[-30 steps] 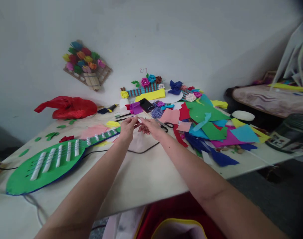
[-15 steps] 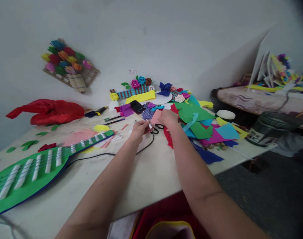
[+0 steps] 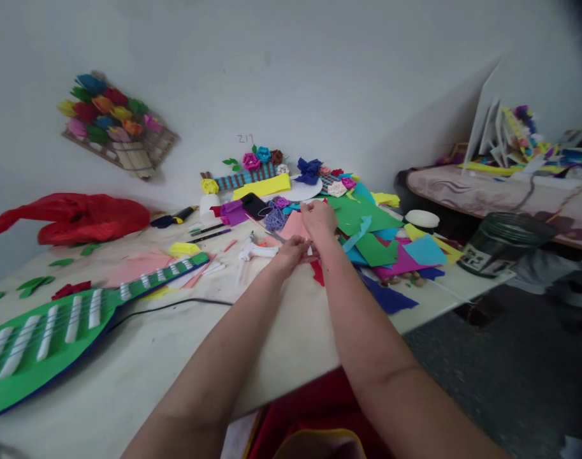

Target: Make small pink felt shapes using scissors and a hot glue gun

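My left hand (image 3: 293,254) is closed, its fingertips pinching a small white piece (image 3: 310,250). Just above and to the right, my right hand (image 3: 320,220) has its fingers curled down at the edge of a salmon-pink sheet of paper (image 3: 294,227); whatever those fingers hold is hidden. A scissor blade (image 3: 275,236) points out to the left of my left hand, and the scissors' handles are covered by my hands. Left of my left hand lies a white glue gun (image 3: 258,250). A tangle of purple yarn (image 3: 275,218) and a black phone (image 3: 255,206) sit beyond.
A green paper guitar (image 3: 87,319) with white bars lies at the left. Coloured paper scraps (image 3: 386,245) pile up on the right, near a dark jar (image 3: 503,245) at the table edge. A black cable (image 3: 176,306) crosses the table. A red plastic bag (image 3: 92,218) lies back left.
My left hand has moved right, close against my right hand. The white glue gun now shows, while the scissors' black handles are hidden. The view has turned slightly right.
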The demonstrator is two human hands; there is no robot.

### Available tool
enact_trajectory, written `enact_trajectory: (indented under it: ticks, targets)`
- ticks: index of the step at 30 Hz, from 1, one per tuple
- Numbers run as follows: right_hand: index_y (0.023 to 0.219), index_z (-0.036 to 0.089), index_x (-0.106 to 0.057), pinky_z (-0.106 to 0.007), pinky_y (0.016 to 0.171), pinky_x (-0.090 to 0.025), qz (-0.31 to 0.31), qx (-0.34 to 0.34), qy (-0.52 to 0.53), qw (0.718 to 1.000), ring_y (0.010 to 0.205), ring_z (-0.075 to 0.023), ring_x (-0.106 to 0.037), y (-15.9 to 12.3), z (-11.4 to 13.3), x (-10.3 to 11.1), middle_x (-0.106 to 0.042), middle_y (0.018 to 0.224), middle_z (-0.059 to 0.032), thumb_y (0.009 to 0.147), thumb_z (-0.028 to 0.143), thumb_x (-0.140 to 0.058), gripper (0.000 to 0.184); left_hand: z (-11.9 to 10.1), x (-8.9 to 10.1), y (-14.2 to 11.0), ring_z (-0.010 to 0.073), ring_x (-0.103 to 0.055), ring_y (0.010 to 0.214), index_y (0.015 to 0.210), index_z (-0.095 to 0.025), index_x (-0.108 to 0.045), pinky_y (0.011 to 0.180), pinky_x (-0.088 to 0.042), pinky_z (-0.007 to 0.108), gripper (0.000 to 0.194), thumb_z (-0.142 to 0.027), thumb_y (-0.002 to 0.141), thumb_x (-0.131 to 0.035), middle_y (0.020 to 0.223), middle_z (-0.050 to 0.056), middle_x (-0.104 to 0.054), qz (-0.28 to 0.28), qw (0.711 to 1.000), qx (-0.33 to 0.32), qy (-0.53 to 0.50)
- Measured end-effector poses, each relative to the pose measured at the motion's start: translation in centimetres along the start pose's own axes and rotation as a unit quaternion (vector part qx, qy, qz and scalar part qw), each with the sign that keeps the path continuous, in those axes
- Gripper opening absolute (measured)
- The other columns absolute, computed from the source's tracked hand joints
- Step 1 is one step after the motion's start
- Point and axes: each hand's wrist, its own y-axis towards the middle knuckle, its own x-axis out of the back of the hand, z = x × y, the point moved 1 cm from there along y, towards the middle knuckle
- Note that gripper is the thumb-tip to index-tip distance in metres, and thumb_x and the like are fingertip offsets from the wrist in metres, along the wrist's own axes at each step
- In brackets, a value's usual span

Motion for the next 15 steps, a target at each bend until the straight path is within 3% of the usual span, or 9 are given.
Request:
enact_trajectory:
  ticks: [4, 8, 12, 15]
  targets:
    - [0.094, 0.015, -0.068, -0.035, 0.079, -0.042, -0.011, 0.007, 0.015, 1.0, 0.094, -0.026, -0.06, -0.1, 0.2, -0.1, -0.068, 0.095, -0.0148, 0.086, 0.041, -0.042, 0.037, -1.0, 0.6, -0.4, 0.0086, -0.057, 0.052, 0.067, -0.016, -0.045, 0.066, -0.055, 0.029, 0.02, -0.015, 0.075, -0.063, 0.055, -0.004, -0.052, -0.019, 0.999, -0.039, -0.008]
    - [0.091, 0.017, -0.067, -0.034, 0.077, -0.042, -0.008, 0.024, 0.035, 0.999, 0.093, -0.0248, -0.06, -0.2, 0.3, -0.7, -0.068, 0.094, -0.0125, 0.085, 0.041, -0.042, 0.035, -3.4, 3.7, -1.6, 0.0146, -0.065, 0.071, 0.073, -0.015, -0.048, 0.071, -0.053, 0.029, 0.016, -0.021, 0.076, -0.063, 0.071, 0.004, -0.064, -0.055, 0.995, -0.086, -0.002]
    - [0.078, 0.019, -0.066, -0.03, 0.07, -0.044, 0.088, 0.043, 0.1, 0.99, 0.086, -0.0225, -0.061, 0.0, 0.3, -2.6, -0.068, 0.085, -0.0092, 0.084, 0.046, -0.043, 0.037, -5.4, 7.4, -3.7, 0.0192, -0.067, 0.083, 0.072, -0.015, -0.048, 0.078, -0.052, 0.034, 0.022, -0.026, 0.073, -0.067, 0.073, 0.006, -0.066, -0.073, 0.984, -0.163, 0.003]
    - [0.077, 0.017, -0.063, -0.027, 0.059, -0.045, 0.173, 0.021, 0.192, 0.966, 0.07, -0.0189, -0.062, -0.4, 0.6, -4.2, -0.067, 0.076, -0.0084, 0.083, 0.046, -0.045, 0.035, -5.7, 9.5, -5.3, 0.0222, -0.066, 0.087, 0.072, -0.016, -0.047, 0.081, -0.05, 0.038, 0.026, -0.029, 0.069, -0.069, 0.08, 0.008, -0.069, -0.081, 0.976, -0.201, 0.002]
